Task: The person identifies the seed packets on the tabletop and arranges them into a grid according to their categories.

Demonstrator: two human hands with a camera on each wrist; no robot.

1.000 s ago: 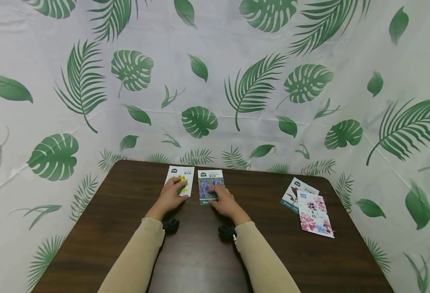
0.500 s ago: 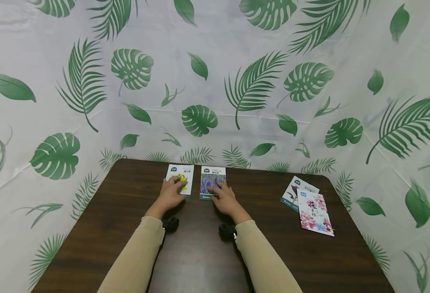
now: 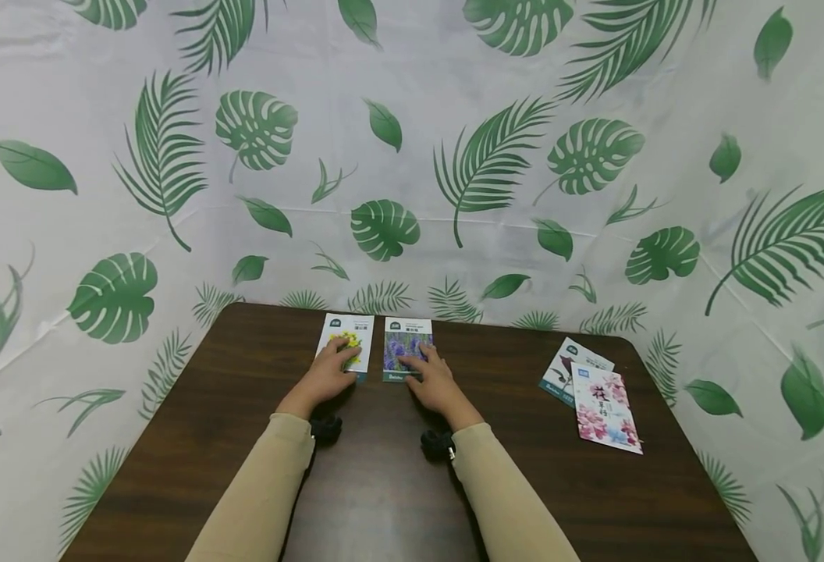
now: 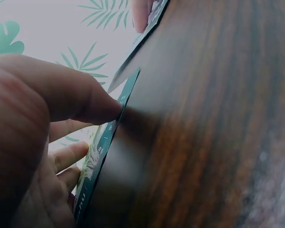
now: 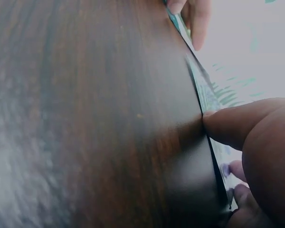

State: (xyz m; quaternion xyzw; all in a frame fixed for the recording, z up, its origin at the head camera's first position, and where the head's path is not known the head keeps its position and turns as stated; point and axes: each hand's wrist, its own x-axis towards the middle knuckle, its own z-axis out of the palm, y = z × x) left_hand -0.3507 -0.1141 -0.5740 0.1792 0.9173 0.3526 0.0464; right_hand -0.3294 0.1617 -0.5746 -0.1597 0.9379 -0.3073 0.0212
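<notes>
White, yellow-flowered rectangular packet [image 3: 357,336] | near far edge, brown wood-grain desk [image 3: 384,484] | left hand [image 3: 326,375] touching, fingers apart | purple-flowered rectangular packet [image 3: 399,346] | same edge, alongside | right hand [image 3: 436,382] touching, fingers apart

A white fabric hanging [image 3: 412,176] printed in green rose behind a dark brown, wood-grained table [image 3: 503,375] with rounded far corners and continued along both its sides. Split-lobed monstera leaves [image 3: 382,230], feathery palm fronds [image 3: 161,148] and plain pointed leaves [image 3: 40,167] were scattered across the cloth (faintly creased in places), with spiky fan-shaped sprigs [image 3: 378,298] just above the table's far edge. Soft, pale light left a hazy sheen [image 3: 377,499] on the tabletop, where reddish-brown streaks [image 4: 175,156] ran through the grain.
</notes>
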